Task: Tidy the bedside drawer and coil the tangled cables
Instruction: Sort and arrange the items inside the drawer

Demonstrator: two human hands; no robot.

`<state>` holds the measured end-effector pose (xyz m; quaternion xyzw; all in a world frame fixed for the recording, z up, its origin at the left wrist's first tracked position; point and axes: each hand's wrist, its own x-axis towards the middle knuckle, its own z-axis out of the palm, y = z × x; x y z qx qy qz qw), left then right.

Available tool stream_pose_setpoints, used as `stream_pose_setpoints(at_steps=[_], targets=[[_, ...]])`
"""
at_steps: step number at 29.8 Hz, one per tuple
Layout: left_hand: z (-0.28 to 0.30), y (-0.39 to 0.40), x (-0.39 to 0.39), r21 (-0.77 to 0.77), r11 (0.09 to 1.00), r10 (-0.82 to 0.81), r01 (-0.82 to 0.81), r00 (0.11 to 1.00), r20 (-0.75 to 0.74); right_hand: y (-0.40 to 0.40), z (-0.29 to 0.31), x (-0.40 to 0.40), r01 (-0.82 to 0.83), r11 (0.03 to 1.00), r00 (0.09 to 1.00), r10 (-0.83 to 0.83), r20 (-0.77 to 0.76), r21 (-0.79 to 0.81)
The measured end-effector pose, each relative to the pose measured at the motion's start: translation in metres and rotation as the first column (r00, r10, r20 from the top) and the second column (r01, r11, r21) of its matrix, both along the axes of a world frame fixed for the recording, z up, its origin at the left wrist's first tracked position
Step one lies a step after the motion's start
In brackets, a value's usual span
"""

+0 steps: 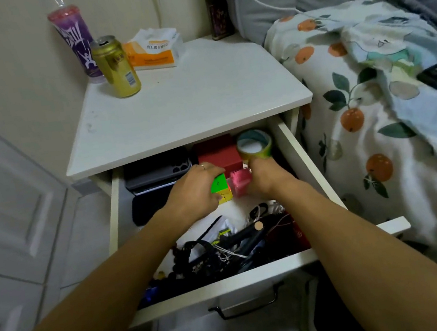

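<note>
The open drawer (286, 139) holds both hands. Tangled cables (223, 246) lie in front of them. The left grip (196, 193) curls round a bright cube (222, 188). The right grip (265, 177) holds a pink box (238, 182).

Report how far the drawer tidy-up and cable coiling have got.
Early stage. Done: the drawer is pulled open, with a red box and tape roll at its back. In hand: the left hand grips a puzzle cube; the right hand holds a pink box. Left: the tangled cables at the front lie uncoiled.
</note>
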<state>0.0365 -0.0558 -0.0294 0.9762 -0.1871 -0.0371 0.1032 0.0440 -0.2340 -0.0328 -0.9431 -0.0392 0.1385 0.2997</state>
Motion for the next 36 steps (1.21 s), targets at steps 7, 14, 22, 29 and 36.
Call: stream_pose_setpoints(at_steps=[7,14,22,29,36], targets=[[-0.006,0.000,-0.004,-0.007,1.000,-0.020,0.020,0.998,0.051,0.000,-0.004,0.000,0.052,0.998,0.998,-0.054,-0.043,-0.047],[-0.015,-0.003,-0.005,-0.209,0.975,0.092,-0.080,0.994,0.052,0.001,-0.007,0.001,0.033,0.999,0.999,-0.033,0.006,-0.026],[-0.019,0.017,-0.008,-0.183,0.975,0.140,-0.129,0.989,0.051,0.004,-0.010,-0.001,0.095,0.995,0.995,-0.095,-0.015,-0.014],[-0.019,0.017,-0.009,-0.124,0.984,0.132,-0.128,0.991,0.017,0.004,-0.010,-0.002,0.154,0.987,0.987,-0.152,-0.052,0.044],[-0.023,0.017,-0.011,-0.197,0.967,0.159,-0.159,0.987,-0.020,0.001,-0.015,-0.002,0.178,0.983,0.980,-0.172,-0.104,0.052]])
